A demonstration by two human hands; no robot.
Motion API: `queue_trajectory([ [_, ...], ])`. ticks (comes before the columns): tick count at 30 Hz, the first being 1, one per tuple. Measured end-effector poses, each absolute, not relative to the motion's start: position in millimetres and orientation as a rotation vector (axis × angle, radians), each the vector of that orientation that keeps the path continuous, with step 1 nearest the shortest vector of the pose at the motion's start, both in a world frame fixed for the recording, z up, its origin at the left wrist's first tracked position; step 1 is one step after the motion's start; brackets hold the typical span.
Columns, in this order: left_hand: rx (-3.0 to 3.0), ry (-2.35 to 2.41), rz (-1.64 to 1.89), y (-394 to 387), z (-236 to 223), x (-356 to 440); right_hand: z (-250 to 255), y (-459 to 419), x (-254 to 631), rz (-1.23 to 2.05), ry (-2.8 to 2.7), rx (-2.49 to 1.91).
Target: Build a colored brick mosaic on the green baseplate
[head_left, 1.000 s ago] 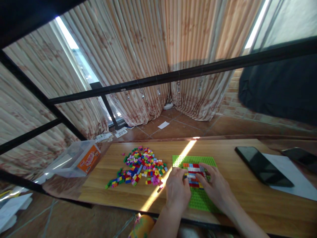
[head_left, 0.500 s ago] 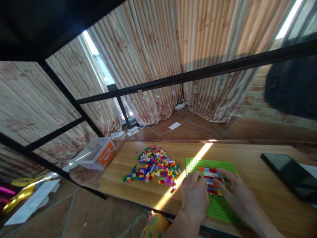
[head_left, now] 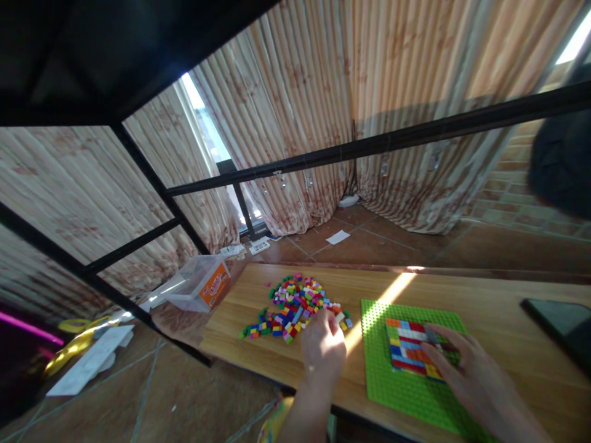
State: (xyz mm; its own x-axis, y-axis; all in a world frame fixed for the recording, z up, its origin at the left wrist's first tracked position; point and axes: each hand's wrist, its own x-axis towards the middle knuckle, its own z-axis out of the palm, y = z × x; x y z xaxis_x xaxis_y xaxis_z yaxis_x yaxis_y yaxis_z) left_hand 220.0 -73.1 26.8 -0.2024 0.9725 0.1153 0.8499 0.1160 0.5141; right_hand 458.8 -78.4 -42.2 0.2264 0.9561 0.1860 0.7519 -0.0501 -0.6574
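My left hand (head_left: pixel 324 346) is at the right edge of a heap of small multicoloured toy bricks (head_left: pixel 290 311) on the table. Its fingers are curled into a pinch, and what they hold, if anything, is hidden. A green studded baseplate (head_left: pixel 383 384) lies to the right. A flat block of joined bricks (head_left: pixel 409 347) in red, white, blue, yellow and orange rows sits on it. Over the block's right end rests my right hand (head_left: pixel 475 366), thumb and forefinger stretched apart and touching the bricks. That hand covers part of the block.
A dark phone (head_left: pixel 561 329) lies on the wooden table (head_left: pixel 498 295) at the right. Beyond the table's left end stands a clear plastic box (head_left: pixel 198 283) with an orange label. A black metal bar (head_left: pixel 323 157) crosses in front of the curtains.
My left hand has moved left from the baseplate to the brick heap, uncovering the block's left side. My right hand stays on the block. The view has shifted slightly left.
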Motion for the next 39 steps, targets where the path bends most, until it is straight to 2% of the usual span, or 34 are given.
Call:
queue_trajectory([
  [9,1.844,2.293,0.436,-72.3,24.7,156.8,-41.5,-76.7,451.6,0.370,-1.639,-1.777],
  [19,1.912,2.348,0.517,-48.2,26.6,147.2,-40.8,-75.1,452.6,0.382,-1.648,-1.796],
  [30,2.076,2.357,0.353,-30.5,17.2,149.9,-20.6,-78.3,453.4,0.400,-1.591,-1.789],
  [34,2.123,2.377,0.462,-29.3,20.5,147.0,-15.1,-75.2,464.6,0.461,-1.463,-1.787],
  [39,2.176,2.166,0.945,-38.2,26.7,156.2,-13.8,-71.4,478.0,0.497,-1.294,-1.692],
])
